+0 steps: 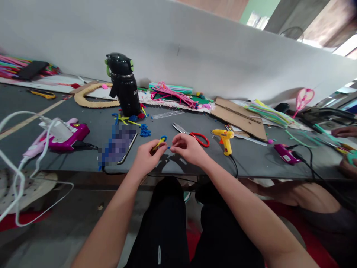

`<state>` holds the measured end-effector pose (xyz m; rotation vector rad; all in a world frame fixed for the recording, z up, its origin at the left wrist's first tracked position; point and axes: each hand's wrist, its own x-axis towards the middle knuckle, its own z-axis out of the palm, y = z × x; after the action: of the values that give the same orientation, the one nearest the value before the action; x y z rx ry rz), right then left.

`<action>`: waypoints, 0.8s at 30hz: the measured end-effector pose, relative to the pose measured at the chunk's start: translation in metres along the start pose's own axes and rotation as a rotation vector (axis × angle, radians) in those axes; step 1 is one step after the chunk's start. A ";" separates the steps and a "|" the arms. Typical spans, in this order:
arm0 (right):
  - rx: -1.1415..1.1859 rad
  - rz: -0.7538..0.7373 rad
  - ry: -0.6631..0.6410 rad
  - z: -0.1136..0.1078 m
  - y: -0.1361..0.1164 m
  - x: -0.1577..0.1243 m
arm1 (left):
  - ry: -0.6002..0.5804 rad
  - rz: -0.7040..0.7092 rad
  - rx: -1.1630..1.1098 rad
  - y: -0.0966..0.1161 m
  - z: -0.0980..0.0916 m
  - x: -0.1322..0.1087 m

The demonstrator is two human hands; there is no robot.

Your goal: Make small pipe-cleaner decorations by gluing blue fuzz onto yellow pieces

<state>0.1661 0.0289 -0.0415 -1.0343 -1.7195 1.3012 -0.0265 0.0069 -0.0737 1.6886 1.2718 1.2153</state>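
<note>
My left hand (pixel 149 155) pinches a small piece of yellow and blue pipe cleaner (pixel 163 139) over the table's front edge. Close by, my right hand (pixel 186 148) has its fingertips closed on the blue end sticking out from that piece. Just behind my right hand lie scissors (pixel 199 138) with red handles, their blades pointing back and left. A coiled blue pipe cleaner (pixel 145 130) rests behind my left hand, beside a phone (pixel 122 145) whose screen is blurred out.
A black bottle (pixel 126 87) stands behind the phone. To the right lie a yellow glue gun (pixel 225 140), cardboard (pixel 240 117) and a purple power strip (pixel 287 153). Another purple power strip (pixel 69 137) with white cables is at left. A co-worker's hand (pixel 346 131) shows at far right.
</note>
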 end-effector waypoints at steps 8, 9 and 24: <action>0.092 0.010 -0.007 0.006 0.005 0.006 | -0.062 0.060 0.119 0.006 -0.003 0.001; 0.100 0.012 -0.007 0.006 0.006 0.006 | -0.064 0.063 0.129 0.007 -0.003 0.001; 0.089 -0.021 -0.116 0.013 0.013 0.011 | -0.103 0.123 0.143 0.002 -0.009 0.005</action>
<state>0.1519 0.0363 -0.0565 -0.9032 -1.7360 1.4349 -0.0337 0.0107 -0.0676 1.9318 1.2327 1.1134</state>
